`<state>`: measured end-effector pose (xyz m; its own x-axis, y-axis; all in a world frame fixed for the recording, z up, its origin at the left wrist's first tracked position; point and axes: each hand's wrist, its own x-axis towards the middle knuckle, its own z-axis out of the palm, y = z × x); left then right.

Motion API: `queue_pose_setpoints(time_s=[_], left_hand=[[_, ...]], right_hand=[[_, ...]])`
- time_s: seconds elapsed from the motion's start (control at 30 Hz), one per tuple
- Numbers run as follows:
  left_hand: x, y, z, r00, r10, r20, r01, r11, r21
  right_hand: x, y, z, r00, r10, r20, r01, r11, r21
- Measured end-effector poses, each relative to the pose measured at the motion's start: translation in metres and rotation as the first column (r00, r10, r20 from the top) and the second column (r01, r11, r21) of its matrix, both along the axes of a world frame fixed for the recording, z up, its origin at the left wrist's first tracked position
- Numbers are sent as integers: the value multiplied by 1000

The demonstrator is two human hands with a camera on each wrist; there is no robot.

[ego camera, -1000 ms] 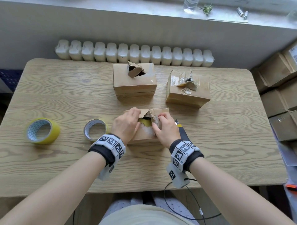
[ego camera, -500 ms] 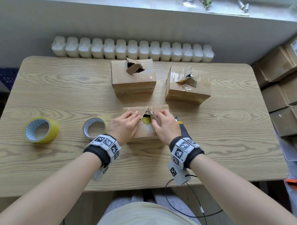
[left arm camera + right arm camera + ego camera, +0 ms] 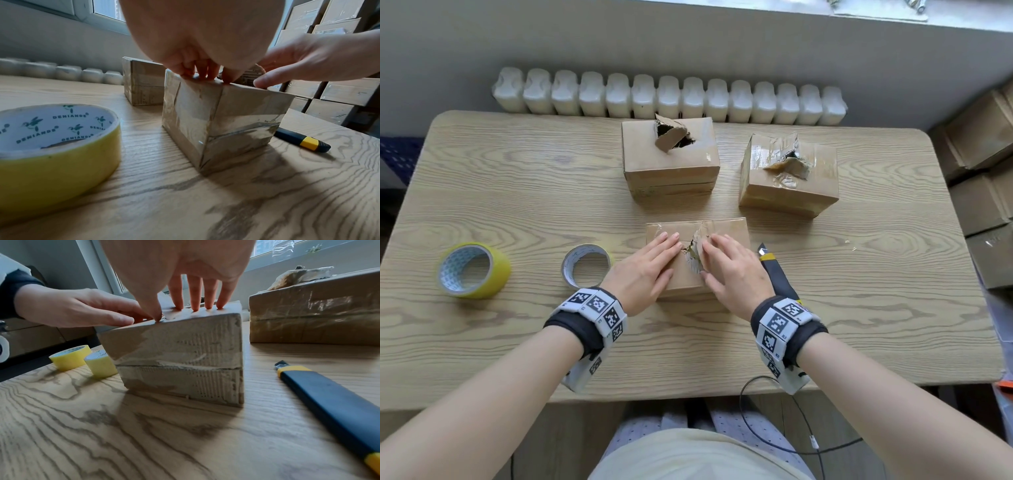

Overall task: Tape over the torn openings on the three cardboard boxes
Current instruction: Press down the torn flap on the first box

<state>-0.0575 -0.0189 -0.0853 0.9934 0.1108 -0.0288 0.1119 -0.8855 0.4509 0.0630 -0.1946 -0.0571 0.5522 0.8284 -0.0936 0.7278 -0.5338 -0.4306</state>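
Three cardboard boxes stand on the wooden table (image 3: pixel 517 192). The near box (image 3: pixel 729 228) (image 3: pixel 224 120) (image 3: pixel 180 353) has a tear (image 3: pixel 692 251) in its top. My left hand (image 3: pixel 650 265) lies flat on the top left of the tear, fingers straight. My right hand (image 3: pixel 726 263) presses straight fingers (image 3: pixel 195 293) down on the top right of the tear. A second box (image 3: pixel 669 161) at the back has a torn flap standing up. The third box (image 3: pixel 789 178) at the back right has a ragged, taped hole.
Two yellow tape rolls lie left of the near box: a small one (image 3: pixel 585 265) (image 3: pixel 51 142) and a larger one (image 3: pixel 472 270). A black-and-yellow utility knife (image 3: pixel 777 274) (image 3: pixel 333 402) rests right of my right hand. Stacked cartons (image 3: pixel 983 171) stand off the table's right edge. A white radiator (image 3: pixel 667 97) runs behind.
Both hands went from pinching the torn flaps to lying flat with straight fingers on the box top. The yellow gap in the tear has narrowed.
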Motion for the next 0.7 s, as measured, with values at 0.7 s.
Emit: queue_pose_setpoints(time_s=[0.7], left_hand=[[-8,3,0,990,-141,9,139,987,85]], right_hand=[[2,-7,-4,974,227,25,-210,934,-290]])
